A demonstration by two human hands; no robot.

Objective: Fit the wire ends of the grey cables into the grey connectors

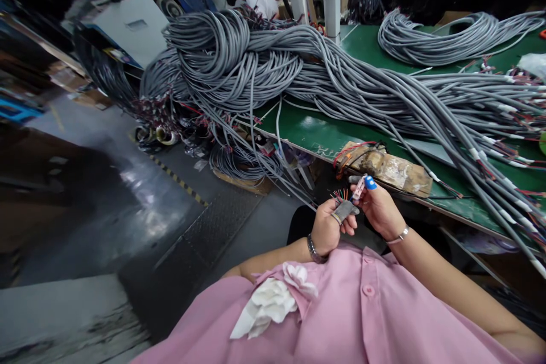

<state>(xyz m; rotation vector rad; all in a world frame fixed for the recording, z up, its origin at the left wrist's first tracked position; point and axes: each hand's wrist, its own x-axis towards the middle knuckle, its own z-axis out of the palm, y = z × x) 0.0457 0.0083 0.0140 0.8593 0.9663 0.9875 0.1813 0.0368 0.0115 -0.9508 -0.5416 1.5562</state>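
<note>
Person's L hand [325, 233] is holding coloured wires [341, 194], fingers curled in; R hand [381, 210], w/ blue thumb cap [370, 182], is pinching a small pale item [359, 189], type unclear, just beside them. Both are hanging btwn pink shirt [341, 296] & green bench [309, 125], nr a wood block [410, 175]; grey cables [362, 82] are lying across the bench.

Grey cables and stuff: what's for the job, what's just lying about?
Likely for the job: coloured wires in left hand; small pale piece in right hand; grey cables on green bench.
Probably lying about: pale box; blue item.
</note>
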